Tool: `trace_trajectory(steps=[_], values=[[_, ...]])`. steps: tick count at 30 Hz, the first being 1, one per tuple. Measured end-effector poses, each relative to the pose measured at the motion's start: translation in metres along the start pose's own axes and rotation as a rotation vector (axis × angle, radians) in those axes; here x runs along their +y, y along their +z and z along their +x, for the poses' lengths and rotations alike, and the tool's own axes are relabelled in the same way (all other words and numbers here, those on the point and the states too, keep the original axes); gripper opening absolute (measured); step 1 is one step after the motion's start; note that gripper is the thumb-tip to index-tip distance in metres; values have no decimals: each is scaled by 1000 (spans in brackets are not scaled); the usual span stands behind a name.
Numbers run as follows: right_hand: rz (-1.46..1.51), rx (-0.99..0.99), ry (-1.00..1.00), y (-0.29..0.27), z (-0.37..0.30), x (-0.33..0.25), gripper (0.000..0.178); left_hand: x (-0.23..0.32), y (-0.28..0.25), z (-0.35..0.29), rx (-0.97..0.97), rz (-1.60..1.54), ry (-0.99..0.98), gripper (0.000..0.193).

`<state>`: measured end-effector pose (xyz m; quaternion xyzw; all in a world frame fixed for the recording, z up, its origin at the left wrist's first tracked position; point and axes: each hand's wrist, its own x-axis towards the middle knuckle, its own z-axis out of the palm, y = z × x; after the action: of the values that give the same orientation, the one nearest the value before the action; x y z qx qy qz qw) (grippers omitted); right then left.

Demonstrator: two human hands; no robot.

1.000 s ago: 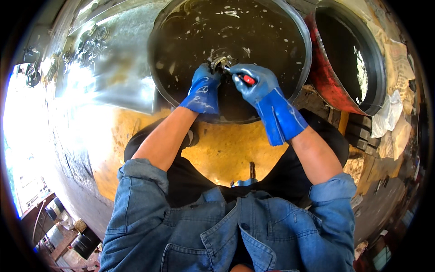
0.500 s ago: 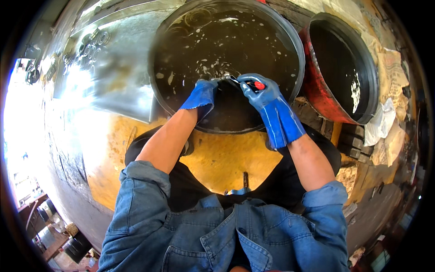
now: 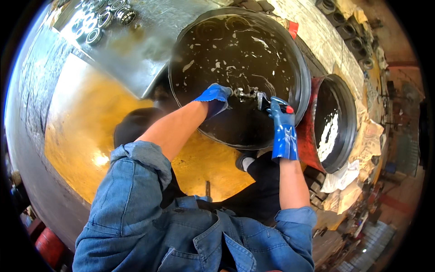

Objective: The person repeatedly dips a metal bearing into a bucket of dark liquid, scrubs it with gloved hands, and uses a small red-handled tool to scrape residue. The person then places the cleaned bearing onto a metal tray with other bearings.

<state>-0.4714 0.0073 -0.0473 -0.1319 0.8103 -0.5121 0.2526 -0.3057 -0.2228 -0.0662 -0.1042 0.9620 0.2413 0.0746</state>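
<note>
My left hand (image 3: pixel 216 97), in a blue rubber glove, is closed at the surface of dark liquid in a large round tub (image 3: pixel 304 68). Its fingertips are at the end of a shiny, wet metal part (image 3: pixel 244 94), whose exact kind I cannot make out. To the right, my right hand (image 3: pixel 282 112), also gloved in blue, grips a paintbrush (image 3: pixel 262 100) with a flat silvery band and a dark, red-ended handle. The brush head points left toward the metal part; liquid hides its bristles.
Several ring-shaped bearings (image 3: pixel 105 20) lie on a metal sheet (image 3: pixel 140 54) at the far left. A red drum (image 3: pixel 311 131) with dark liquid stands right of the tub, beside crumpled paper sacks (image 3: pixel 362 131). Yellowish board (image 3: pixel 90 149) covers the floor.
The view has turned, so the tub appears farther right and lower. My right hand with the brush has moved away from my left hand, and the shiny part now shows between them.
</note>
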Motion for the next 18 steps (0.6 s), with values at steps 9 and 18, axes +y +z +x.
trace_trajectory(steps=[9,18], values=[[364,198,230,-44,96,-25,36,13,11,5,28,157,-12,33],[511,204,153,-75,58,-26,25,-2,31,10,90,-9,48,26]])
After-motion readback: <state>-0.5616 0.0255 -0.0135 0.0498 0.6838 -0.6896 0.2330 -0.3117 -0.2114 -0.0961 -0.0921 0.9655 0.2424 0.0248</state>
